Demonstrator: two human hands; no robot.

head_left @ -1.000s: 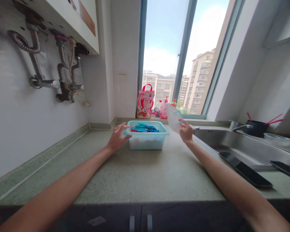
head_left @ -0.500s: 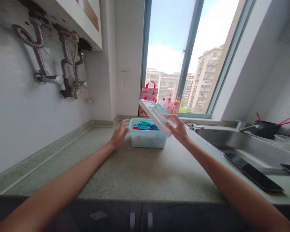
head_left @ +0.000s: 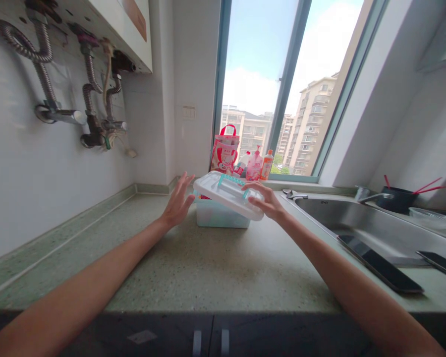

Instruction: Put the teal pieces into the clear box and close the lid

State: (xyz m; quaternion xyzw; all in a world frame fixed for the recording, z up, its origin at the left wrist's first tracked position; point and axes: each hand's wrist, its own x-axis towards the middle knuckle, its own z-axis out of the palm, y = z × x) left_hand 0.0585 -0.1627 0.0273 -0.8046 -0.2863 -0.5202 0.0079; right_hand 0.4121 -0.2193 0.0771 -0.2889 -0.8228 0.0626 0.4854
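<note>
A pale turquoise plastic storage box (head_left: 223,216) stands on the countertop against the window side. Over it, tilted down to the right, is its whitish lid (head_left: 211,184) with a turquoise carry handle (head_left: 233,179). My right hand (head_left: 265,198) grips the lid by the handle's right end. Beside the box's left end, my left hand (head_left: 177,202) is open, fingers spread and pointing up, holding nothing. Only a sliver of red and orange contents shows under the lid's left edge; the rest is hidden.
Behind the box stand a red-handled bag (head_left: 225,153), a pink pump bottle (head_left: 254,164) and an orange-capped bottle (head_left: 267,164). To the right is a steel sink (head_left: 342,213), with a dark flat slab (head_left: 381,265) across its front rim. A black pot (head_left: 390,199) sits beyond.
The lid has swung down from a steep tilt to a flatter one, covering the blue pieces in the box. My left hand has lifted slightly, fingers higher. The view has shifted a little.
</note>
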